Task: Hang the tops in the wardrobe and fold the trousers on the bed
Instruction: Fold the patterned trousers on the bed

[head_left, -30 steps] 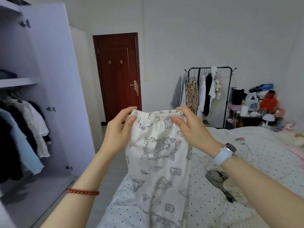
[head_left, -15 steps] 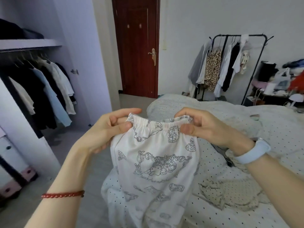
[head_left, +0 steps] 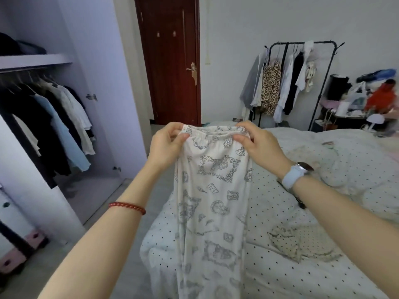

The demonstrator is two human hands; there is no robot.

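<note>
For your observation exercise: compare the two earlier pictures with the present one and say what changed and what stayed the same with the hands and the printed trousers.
Little changed. The left hand and right hand stay pinching the elastic waistband of the white cotton trousers with grey printed drawings. Half a second ago the trousers bunched lower; now they are raised and hang straight over the polka-dot bed. Nothing was let go.

A bedroom with white walls

A dark red door stands shut. A black clothes rack stands by the wall, beside a messy table.
</note>
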